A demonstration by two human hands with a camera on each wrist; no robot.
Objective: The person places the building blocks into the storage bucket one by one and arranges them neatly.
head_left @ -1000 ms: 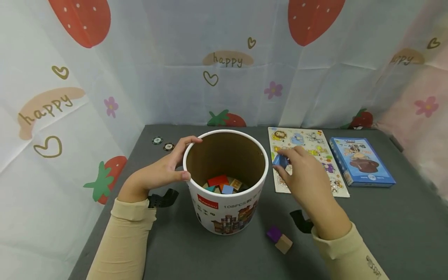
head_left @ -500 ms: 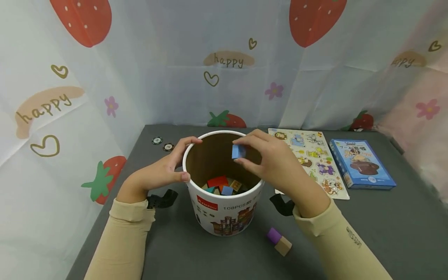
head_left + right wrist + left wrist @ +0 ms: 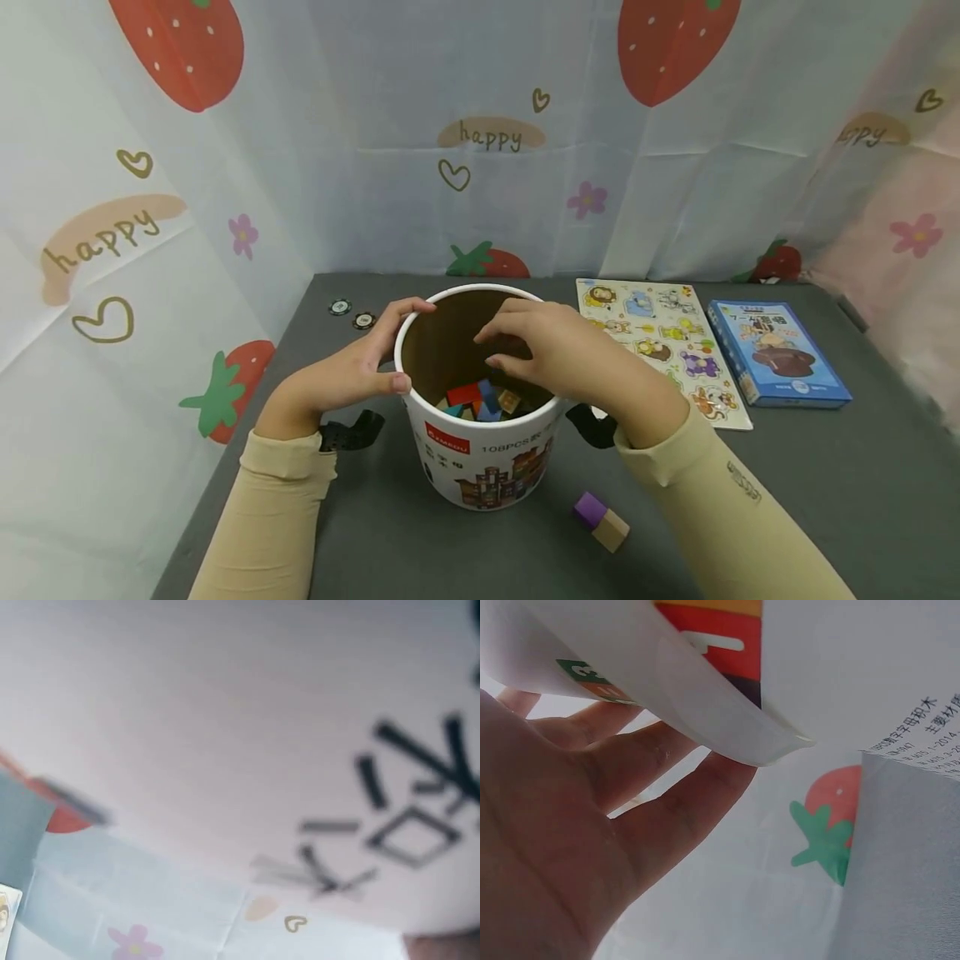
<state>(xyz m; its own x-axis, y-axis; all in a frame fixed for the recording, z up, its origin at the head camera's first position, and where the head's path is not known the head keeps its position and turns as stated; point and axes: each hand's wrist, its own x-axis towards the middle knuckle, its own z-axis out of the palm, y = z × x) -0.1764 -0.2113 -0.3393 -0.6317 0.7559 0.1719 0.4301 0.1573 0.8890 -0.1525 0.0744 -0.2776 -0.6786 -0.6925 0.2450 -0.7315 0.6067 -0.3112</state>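
Observation:
A white toy-block bucket point(image 3: 487, 462) with printed buildings stands upright on the dark table. My left hand point(image 3: 347, 371) holds its rim on the left, thumb at the front and fingers farther back. In the left wrist view, the fingers point(image 3: 682, 817) lie against the outer wall. My right hand point(image 3: 558, 346) is inside the mouth of the bucket, over its right rim, with thumb and fingers apart and nothing between them. Beneath these fingers, a blue block point(image 3: 489, 393) sits tilted among red, teal and wooden blocks. The bucket's wall fills most of the right wrist view.
A purple block point(image 3: 590, 508) and a wooden block point(image 3: 611, 531) lie together at the bucket's front right. To the right are an animal puzzle board point(image 3: 660, 333) and a blue box point(image 3: 780, 354). Two round chips point(image 3: 363, 320) lie at the back left.
My right hand has carried the blue block leftward from beside the puzzle board to over the bucket and let it drop in. The left hand stays on the rim.

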